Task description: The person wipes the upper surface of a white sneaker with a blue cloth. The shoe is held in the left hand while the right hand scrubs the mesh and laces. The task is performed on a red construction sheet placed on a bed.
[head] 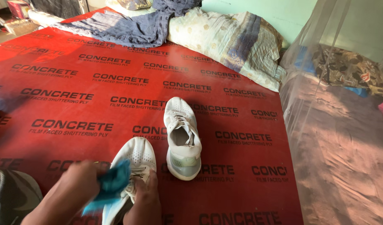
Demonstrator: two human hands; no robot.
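Two white lace-up sneakers lie on a red board (74, 100) with black lettering. The nearer sneaker (137, 154) points away from me, and my right hand (144, 200) grips its laced middle from the right. My left hand (72, 189) is closed on a blue cloth (112, 183) that presses against that shoe's left side. The second sneaker (182, 139) rests just to the right, toe pointing away, untouched.
A dark blue blanket (129, 27) and a cream patterned pillow (233, 41) lie at the board's far end. A sheer net (337, 125) hangs over bedding on the right. A grey shoe (12, 196) shows at the lower left edge.
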